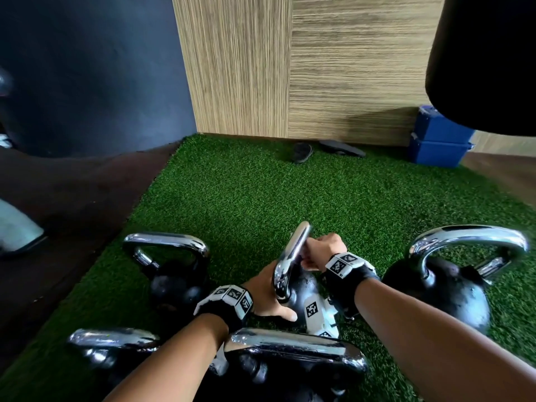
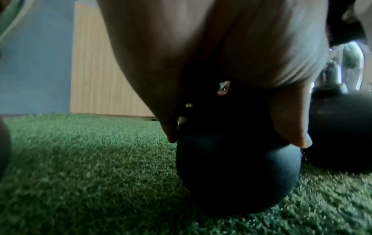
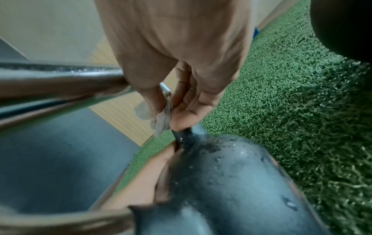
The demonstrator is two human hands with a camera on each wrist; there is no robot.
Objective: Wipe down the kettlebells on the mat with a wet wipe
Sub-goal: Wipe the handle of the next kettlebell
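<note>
The right hand (image 1: 324,250) is curling round the chrome handle (image 1: 291,256) of the middle black round kettlebell (image 1: 301,288), its fingers (image 3: 187,114) pinching a crumpled white wet wipe (image 3: 163,122) against the metal. The left hand (image 1: 268,297) is lying spread and relaxed against that kettlebell's dark body, thumb (image 2: 289,125) pressing its side. This kettlebell is sitting on the green artificial-turf mat (image 1: 246,192), between four similar chrome-handled kettlebells (image 1: 443,282).
</note>
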